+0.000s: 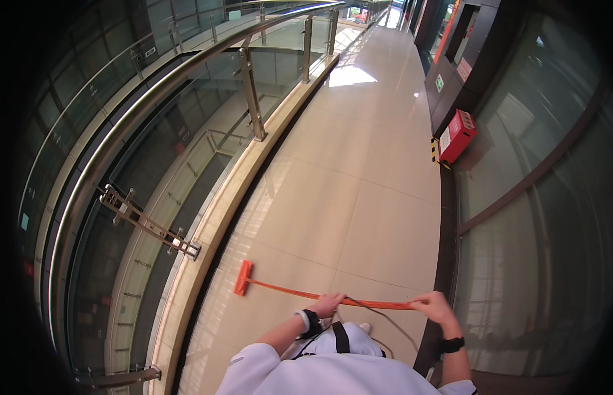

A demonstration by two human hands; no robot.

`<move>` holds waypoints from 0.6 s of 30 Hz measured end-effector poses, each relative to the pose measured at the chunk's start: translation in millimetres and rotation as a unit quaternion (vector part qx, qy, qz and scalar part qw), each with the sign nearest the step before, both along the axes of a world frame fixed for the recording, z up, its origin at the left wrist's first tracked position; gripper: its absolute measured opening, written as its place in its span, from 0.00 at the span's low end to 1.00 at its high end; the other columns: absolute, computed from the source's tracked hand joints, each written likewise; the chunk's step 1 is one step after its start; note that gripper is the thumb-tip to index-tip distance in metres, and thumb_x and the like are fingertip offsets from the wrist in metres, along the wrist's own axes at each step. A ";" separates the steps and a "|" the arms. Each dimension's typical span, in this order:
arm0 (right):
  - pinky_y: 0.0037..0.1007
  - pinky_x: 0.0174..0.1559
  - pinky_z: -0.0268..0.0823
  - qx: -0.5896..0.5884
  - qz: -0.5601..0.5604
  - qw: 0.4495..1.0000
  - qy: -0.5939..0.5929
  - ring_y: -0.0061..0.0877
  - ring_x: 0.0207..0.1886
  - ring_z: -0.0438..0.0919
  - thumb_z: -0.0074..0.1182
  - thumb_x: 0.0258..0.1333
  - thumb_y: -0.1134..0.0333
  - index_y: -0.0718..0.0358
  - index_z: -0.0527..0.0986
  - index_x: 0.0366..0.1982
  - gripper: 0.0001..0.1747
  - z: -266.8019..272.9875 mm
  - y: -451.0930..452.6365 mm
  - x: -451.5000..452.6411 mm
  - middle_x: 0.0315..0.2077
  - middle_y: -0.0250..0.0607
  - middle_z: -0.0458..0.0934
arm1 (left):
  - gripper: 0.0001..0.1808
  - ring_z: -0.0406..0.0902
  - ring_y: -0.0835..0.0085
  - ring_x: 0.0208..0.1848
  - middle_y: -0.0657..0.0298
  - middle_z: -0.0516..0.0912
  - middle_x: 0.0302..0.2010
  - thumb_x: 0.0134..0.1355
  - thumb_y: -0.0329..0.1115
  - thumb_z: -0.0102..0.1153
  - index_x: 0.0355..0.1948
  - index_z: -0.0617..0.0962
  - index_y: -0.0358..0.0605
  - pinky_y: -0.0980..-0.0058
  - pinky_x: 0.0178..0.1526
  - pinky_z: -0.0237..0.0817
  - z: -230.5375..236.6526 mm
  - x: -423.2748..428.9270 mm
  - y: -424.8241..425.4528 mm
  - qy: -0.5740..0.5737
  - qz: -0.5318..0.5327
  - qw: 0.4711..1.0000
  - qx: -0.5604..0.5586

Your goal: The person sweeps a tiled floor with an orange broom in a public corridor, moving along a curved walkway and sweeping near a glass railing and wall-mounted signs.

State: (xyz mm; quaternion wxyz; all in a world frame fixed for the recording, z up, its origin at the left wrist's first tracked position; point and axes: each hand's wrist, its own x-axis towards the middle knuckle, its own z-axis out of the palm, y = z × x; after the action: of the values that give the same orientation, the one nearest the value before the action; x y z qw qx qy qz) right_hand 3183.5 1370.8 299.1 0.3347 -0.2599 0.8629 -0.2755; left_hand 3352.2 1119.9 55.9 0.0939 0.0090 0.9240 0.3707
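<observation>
An orange long-handled broom or mop lies across the front of the person, its orange head (243,278) at the left near the foot of the railing. My left hand (327,304) is closed around the middle of the orange handle (281,289). Near the handle's right end, my right hand (431,305) grips it too. Both wrists wear black bands. A dark cable (396,326) runs from beside my left hand down to the right, in front of the white clothing. Whether the head touches the floor, I cannot tell.
A glass railing with a metal handrail (95,160) and stone curb (197,266) curves along the left, above lower floors. Glass panels (506,266) line the right. A red box (457,137) stands by the right wall beside black-yellow tape. Glossy floor tiles (385,227) stretch ahead.
</observation>
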 end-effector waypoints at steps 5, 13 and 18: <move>0.27 0.38 0.68 -0.060 0.137 0.984 -0.097 0.26 0.33 0.77 0.52 0.49 0.65 0.60 0.75 0.44 0.17 -78.8 -71.5 54.3 0.32 0.43 0.80 | 0.25 0.69 0.59 0.53 0.56 0.72 0.48 0.52 0.28 0.48 0.53 0.66 0.51 0.59 0.52 0.59 -48.3 78.9 -71.2 -0.110 0.126 0.982 -0.092; 0.28 0.46 0.65 -0.094 0.235 0.955 -0.157 0.33 0.42 0.76 0.47 0.53 0.66 0.60 0.69 0.51 0.21 -80.8 -87.5 84.4 0.40 0.46 0.77 | 0.24 0.67 0.60 0.54 0.57 0.72 0.49 0.54 0.33 0.50 0.54 0.66 0.53 0.59 0.54 0.58 -65.2 100.4 -79.8 -0.195 0.124 0.964 -0.132; 0.22 0.36 0.67 0.029 0.128 0.980 -0.147 0.20 0.32 0.76 0.47 0.52 0.70 0.61 0.73 0.46 0.18 6.1 -27.7 21.5 0.29 0.39 0.79 | 0.27 0.70 0.58 0.51 0.56 0.72 0.48 0.54 0.35 0.55 0.55 0.63 0.53 0.58 0.49 0.61 -23.0 26.5 -22.6 -0.083 0.010 0.996 -0.026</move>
State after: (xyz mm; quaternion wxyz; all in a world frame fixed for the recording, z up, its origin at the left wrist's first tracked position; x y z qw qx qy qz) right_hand 3205.0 1343.1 305.2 0.4975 -0.3149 0.7716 -0.2408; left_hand 3378.7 1097.4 32.9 0.1668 -0.0334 0.9224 0.3468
